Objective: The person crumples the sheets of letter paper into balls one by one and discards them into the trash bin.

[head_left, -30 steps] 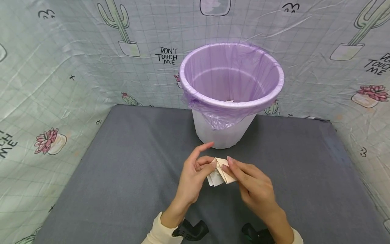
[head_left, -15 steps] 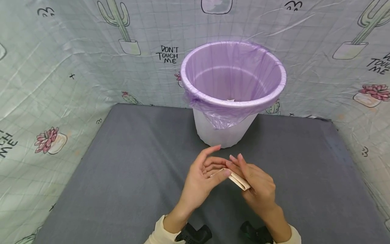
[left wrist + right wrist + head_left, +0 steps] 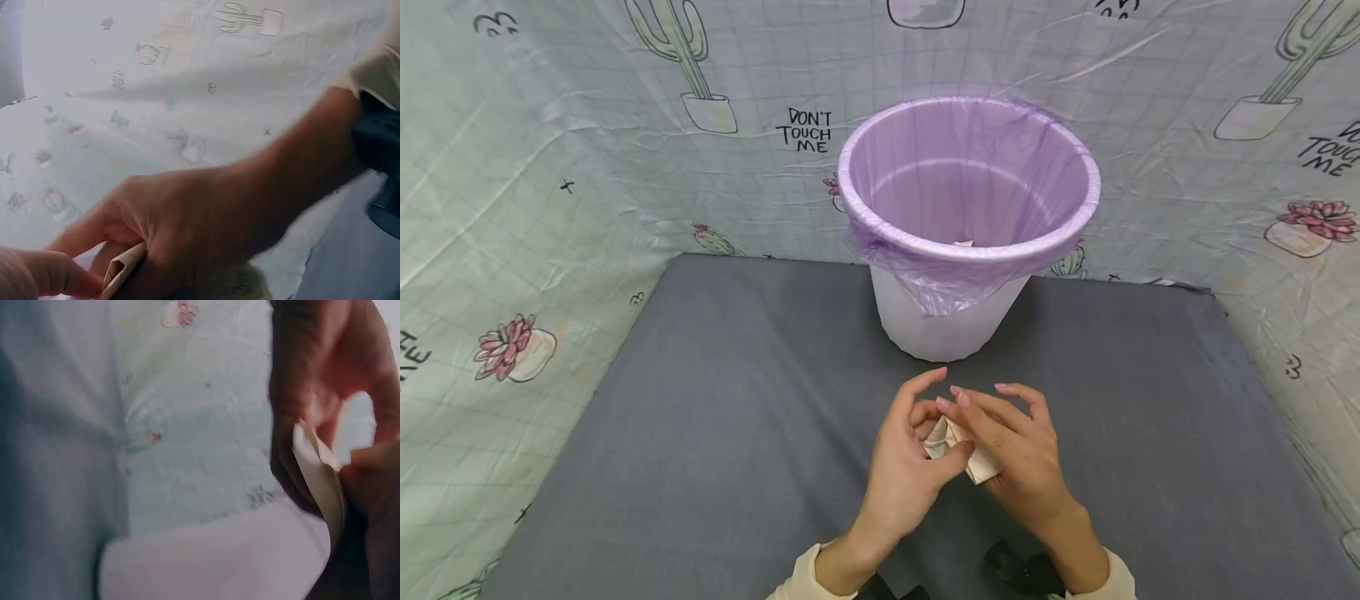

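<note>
Hands meet at the near middle of the table point(image 3: 715, 400), both working one small folded piece of beige paper point(image 3: 958, 446). Left hand point(image 3: 913, 462) comes in from the near side, thumb pressed across the paper's lower edge, the index finger lifted and arched above it, the other fingers curled behind the fold. Right hand point(image 3: 1018, 454) covers the paper from the right, its fingertips point(image 3: 951, 400) laid on the upper corner, thumb tucked under, so the paper is pinched between the two hands and held just off the grey tabletop. From the left wrist view, the folded edge of the paper point(image 3: 122, 275) pokes out beneath the right hand point(image 3: 187, 225), with a left fingertip point(image 3: 44, 275) pinching at it. From the right wrist view the paper point(image 3: 319, 472) stands on edge, layers slightly parted, squeezed between dark, blurred fingers point(image 3: 312, 394).

Beyond the hands, on the far middle of the table, stands a white bin point(image 3: 943, 321) lined with a purple bag point(image 3: 925, 279) folded over its rim; a pale scrap point(image 3: 962, 243) shows just inside it. Bin and hands are near each other but apart. Cream sleeve cuffs point(image 3: 805, 579) show at the near edge. A cactus-print cloth point(image 3: 550, 167) hangs behind and to both sides of the table.
</note>
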`<action>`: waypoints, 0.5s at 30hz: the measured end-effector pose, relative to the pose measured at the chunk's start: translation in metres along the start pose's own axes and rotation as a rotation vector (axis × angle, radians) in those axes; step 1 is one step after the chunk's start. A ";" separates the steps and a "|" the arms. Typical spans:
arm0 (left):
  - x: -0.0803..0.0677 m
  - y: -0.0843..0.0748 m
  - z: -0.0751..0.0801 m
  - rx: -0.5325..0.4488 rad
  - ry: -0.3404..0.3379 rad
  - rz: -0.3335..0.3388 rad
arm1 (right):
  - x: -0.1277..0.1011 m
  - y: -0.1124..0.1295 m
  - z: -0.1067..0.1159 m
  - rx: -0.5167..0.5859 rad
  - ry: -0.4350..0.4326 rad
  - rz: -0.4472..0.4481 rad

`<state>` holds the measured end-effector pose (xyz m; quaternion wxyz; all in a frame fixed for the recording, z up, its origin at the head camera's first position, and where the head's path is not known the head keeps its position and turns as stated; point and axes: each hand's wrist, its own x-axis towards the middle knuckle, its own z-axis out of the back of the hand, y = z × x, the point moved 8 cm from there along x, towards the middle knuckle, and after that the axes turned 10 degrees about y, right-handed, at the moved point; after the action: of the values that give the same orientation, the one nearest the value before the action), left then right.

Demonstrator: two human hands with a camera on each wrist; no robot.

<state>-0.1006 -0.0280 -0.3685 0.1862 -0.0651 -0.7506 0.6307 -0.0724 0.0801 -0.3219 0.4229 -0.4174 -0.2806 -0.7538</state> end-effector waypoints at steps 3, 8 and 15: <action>0.002 -0.003 0.007 -0.073 -0.025 -0.054 | -0.003 -0.010 -0.002 0.058 0.172 -0.066; 0.002 -0.021 0.033 -0.074 -0.088 -0.241 | 0.002 -0.026 0.016 0.328 0.210 -0.274; -0.002 -0.041 0.028 0.092 -0.001 -0.539 | -0.025 -0.051 0.020 0.715 0.071 -0.638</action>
<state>-0.1033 -0.0623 -0.3325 0.3496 0.1458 -0.7115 0.5918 -0.1017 0.1300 -0.3372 0.2967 -0.1128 -0.6219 -0.7158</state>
